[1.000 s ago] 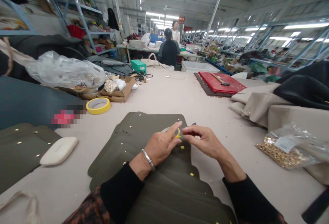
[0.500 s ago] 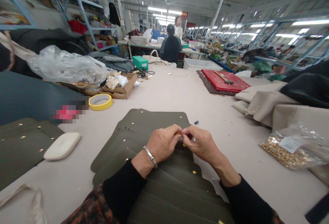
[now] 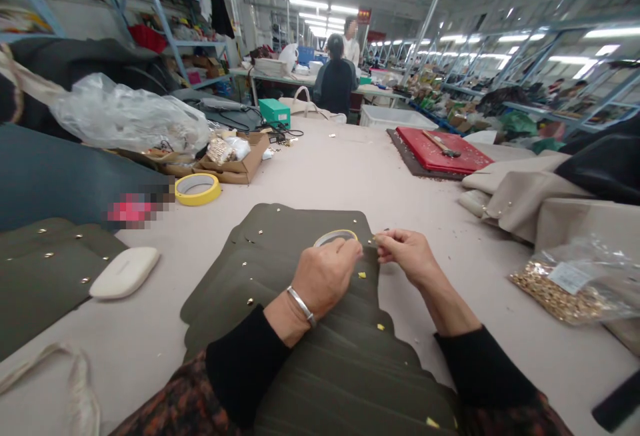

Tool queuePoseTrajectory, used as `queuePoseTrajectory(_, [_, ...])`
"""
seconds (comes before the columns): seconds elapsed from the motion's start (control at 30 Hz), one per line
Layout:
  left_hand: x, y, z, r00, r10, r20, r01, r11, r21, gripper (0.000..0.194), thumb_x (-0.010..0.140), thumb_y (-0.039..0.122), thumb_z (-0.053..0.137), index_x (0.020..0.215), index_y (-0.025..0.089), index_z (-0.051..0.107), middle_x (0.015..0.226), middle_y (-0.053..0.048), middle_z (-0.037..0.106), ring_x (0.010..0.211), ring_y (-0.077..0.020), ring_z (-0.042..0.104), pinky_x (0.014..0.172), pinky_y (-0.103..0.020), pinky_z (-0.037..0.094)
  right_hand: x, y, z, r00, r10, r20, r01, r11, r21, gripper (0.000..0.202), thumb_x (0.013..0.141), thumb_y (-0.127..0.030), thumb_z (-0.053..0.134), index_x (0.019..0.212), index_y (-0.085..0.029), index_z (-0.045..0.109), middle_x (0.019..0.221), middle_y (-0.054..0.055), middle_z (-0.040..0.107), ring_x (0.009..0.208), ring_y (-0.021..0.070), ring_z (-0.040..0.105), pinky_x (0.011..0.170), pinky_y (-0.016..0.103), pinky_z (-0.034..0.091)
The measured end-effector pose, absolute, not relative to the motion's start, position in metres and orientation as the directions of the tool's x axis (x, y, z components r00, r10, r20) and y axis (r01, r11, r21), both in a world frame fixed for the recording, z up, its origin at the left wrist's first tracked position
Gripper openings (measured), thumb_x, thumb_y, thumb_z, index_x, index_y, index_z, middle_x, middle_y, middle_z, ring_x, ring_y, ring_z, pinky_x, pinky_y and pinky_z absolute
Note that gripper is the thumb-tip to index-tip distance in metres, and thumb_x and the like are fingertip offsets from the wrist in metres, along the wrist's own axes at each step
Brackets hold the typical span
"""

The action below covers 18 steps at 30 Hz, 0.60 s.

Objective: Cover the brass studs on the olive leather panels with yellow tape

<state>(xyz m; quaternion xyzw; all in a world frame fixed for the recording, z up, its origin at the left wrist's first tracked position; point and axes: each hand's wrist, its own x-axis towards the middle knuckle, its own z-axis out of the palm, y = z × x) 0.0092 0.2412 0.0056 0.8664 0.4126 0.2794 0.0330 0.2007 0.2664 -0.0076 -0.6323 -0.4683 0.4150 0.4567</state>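
Stretching away from the near edge of the view, the stack of dark green pieces lies fanned in steps, probably so that a strip of each border shows. Yellow tape bits sit along its right side, seemingly left uncovered by that stepping, and metal studs dot its left side. Over the stack's far half, the left hand curls its fingers round a roll of tape, apparently to steady it. Beside the stack's right edge, the right hand pinches what looks like a yellow scrap between thumb and fingertips, likely to grip so small a thing precisely.

Left of the stack, a cream case bears a faint marking, too small to read. Right of the stack, a clear bag of gold-coloured parts has a white label with illegible print. Beyond the stack, to the left, a second yellow roll lies flat, perhaps as a spare; farther, to the right, a hammer rests on a red pad. Farthest beyond the stack, a red sign is too blurred to read.
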Motion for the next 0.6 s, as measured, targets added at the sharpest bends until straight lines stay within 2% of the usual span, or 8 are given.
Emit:
queuePoseTrajectory(0.1, [0.01,0.248,0.001,0.53,0.798,0.286,0.792,-0.587,0.168,0.016,0.095,0.024,0.041,0.091,0.019,0.056,0.082,-0.004,0.064,0.075,-0.0169,0.06,0.062,-0.025,0.044,0.218,0.271,-0.012,0.138,0.971,-0.194,0.133,-0.212,-0.968,0.03,0.057,-0.037,0.076,0.07,-0.011,0.066,0.06,0.003,0.063,0.05,0.0097,0.056,0.048,0.022,0.052])
queuePoseTrajectory(0.2, [0.013,0.253,-0.004,0.54,0.823,0.175,0.826,-0.558,0.076,0.013,0.093,0.02,0.043,0.093,0.02,0.056,0.079,-0.004,0.063,0.075,-0.0194,0.06,0.057,-0.026,0.042,0.222,0.272,-0.018,0.109,0.967,-0.23,0.177,-0.247,-0.953,0.032,0.059,-0.04,0.074,0.071,-0.012,0.064,0.056,0.002,0.06,0.044,0.0077,0.051,0.043,0.02,0.046])
queuePoseTrajectory(0.4, [0.015,0.252,-0.004,0.536,0.832,0.147,0.832,-0.549,0.074,0.012,0.092,0.018,0.043,0.092,0.02,0.055,0.078,-0.004,0.064,0.076,-0.0189,0.06,0.058,-0.026,0.041,0.213,0.277,-0.025,0.105,0.986,-0.127,0.458,-0.161,-0.874,0.028,0.071,-0.042,0.061,0.069,-0.014,0.062,0.053,0.0,0.058,0.04,0.0076,0.046,0.04,0.02,0.037])
queuePoseTrajectory(0.6, [0.014,0.253,-0.004,0.543,0.822,0.171,0.822,-0.562,0.09,0.011,0.092,0.02,0.044,0.091,0.019,0.055,0.078,-0.005,0.064,0.076,-0.0218,0.06,0.057,-0.028,0.042,0.209,0.283,-0.027,0.035,0.997,0.072,0.762,0.02,-0.648,0.026,0.077,-0.036,0.052,0.071,-0.016,0.067,0.059,0.002,0.062,0.056,0.0136,0.056,0.053,0.024,0.038])
